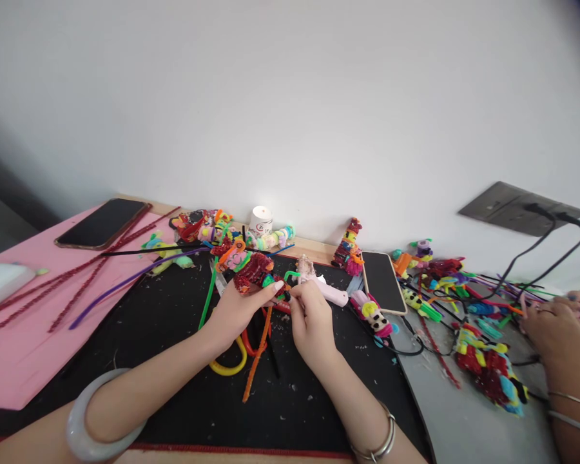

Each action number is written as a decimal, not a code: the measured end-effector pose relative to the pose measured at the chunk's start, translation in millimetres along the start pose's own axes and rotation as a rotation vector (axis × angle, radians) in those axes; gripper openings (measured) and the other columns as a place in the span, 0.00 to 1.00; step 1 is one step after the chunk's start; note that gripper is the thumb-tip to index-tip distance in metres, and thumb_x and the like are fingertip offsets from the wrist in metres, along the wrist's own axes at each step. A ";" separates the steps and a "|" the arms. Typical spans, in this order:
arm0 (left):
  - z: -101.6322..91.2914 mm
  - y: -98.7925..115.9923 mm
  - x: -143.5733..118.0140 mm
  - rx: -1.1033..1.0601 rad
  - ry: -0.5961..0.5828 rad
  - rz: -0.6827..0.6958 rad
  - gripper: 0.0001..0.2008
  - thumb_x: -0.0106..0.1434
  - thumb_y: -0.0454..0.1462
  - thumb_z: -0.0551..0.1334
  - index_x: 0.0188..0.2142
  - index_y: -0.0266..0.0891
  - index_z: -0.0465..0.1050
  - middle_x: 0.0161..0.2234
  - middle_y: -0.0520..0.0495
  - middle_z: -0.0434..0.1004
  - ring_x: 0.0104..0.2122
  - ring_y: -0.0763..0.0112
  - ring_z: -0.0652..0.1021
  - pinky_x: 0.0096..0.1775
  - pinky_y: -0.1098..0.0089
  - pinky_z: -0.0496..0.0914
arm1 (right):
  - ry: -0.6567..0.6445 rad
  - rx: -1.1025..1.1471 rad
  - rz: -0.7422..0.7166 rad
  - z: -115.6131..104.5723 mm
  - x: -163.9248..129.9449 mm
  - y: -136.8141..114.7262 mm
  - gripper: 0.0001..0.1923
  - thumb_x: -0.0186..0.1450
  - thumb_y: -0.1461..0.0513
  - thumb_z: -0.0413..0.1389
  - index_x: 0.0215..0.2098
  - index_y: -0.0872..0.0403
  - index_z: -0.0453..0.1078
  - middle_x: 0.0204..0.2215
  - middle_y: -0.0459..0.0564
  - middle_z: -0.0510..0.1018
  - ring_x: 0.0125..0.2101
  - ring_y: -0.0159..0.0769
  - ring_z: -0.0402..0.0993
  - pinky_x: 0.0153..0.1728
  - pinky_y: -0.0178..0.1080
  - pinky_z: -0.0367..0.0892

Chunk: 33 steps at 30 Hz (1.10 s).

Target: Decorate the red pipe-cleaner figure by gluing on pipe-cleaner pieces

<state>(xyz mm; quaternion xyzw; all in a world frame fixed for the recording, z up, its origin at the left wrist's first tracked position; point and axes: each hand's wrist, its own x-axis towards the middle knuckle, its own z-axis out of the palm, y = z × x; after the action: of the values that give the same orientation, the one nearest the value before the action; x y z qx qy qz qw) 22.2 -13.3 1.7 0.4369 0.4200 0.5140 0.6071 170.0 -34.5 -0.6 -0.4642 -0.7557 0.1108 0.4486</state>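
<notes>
My left hand [239,309] is closed around a pipe-cleaner doll [254,267] with a dark red sparkly body, a pink face and orange and green trim. The thumb presses near its lower end. Close beside it, my right hand [314,322] pinches at that same end, where a small black tip shows; what lies between these fingertips is hidden. Below the hands, scissors [229,368] with yellow and red handles rest on the black mat [319,412], along with an orange pipe cleaner [256,361]. A pink glue gun [336,294] lies behind my right hand.
Red pipe cleaners [84,277] and a phone [104,222] lie on pink sheet at left. A paper cup [261,221] and finished dolls [350,248] line the wall. At right are another phone [384,280], more dolls [488,370], cables [522,248] and another person's hands [555,328].
</notes>
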 end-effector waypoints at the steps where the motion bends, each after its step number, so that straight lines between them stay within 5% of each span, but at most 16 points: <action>1: 0.4 0.6 -0.1 -0.027 -0.016 -0.009 0.15 0.54 0.43 0.68 0.39 0.37 0.74 0.32 0.47 0.79 0.35 0.61 0.78 0.41 0.58 0.75 | 0.010 0.026 0.024 0.5 0.1 -0.6 0.09 0.66 0.70 0.45 0.30 0.53 0.60 0.26 0.45 0.62 0.27 0.33 0.60 0.28 0.35 0.57; 7: -0.5 1.7 -0.2 -0.109 -0.075 -0.067 0.14 0.53 0.41 0.69 0.36 0.37 0.75 0.33 0.47 0.80 0.38 0.59 0.79 0.44 0.57 0.74 | 0.053 0.161 0.212 3.3 1.4 -3.9 0.08 0.64 0.68 0.47 0.28 0.52 0.59 0.24 0.43 0.61 0.25 0.32 0.57 0.26 0.34 0.54; 13: -4.9 3.1 -1.7 0.002 -0.098 0.031 0.12 0.52 0.40 0.69 0.35 0.37 0.76 0.38 0.46 0.81 0.42 0.57 0.78 0.48 0.59 0.71 | 0.053 0.250 0.290 6.7 -1.8 -1.7 0.07 0.65 0.67 0.47 0.28 0.52 0.59 0.24 0.42 0.60 0.26 0.32 0.57 0.27 0.34 0.55; 25: -5.6 4.5 1.4 -0.038 -0.165 -0.027 0.15 0.53 0.39 0.69 0.41 0.38 0.77 0.45 0.43 0.80 0.46 0.55 0.77 0.50 0.56 0.71 | -0.047 -0.022 0.049 0.3 -2.1 -2.9 0.07 0.67 0.68 0.44 0.33 0.52 0.57 0.28 0.45 0.62 0.28 0.33 0.59 0.30 0.35 0.57; 33: -9.8 6.7 0.0 0.007 -0.169 -0.095 0.14 0.49 0.38 0.71 0.37 0.39 0.79 0.41 0.44 0.82 0.44 0.55 0.79 0.49 0.56 0.72 | -0.002 0.082 0.139 1.9 -4.5 -4.6 0.08 0.67 0.67 0.43 0.30 0.51 0.53 0.26 0.43 0.60 0.26 0.32 0.57 0.27 0.34 0.55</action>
<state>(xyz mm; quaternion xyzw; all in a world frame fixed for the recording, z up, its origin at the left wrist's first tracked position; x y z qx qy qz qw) 11.1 -11.7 5.6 0.4603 0.3892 0.4444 0.6626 166.5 -40.1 -1.6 -0.4967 -0.7169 0.1731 0.4575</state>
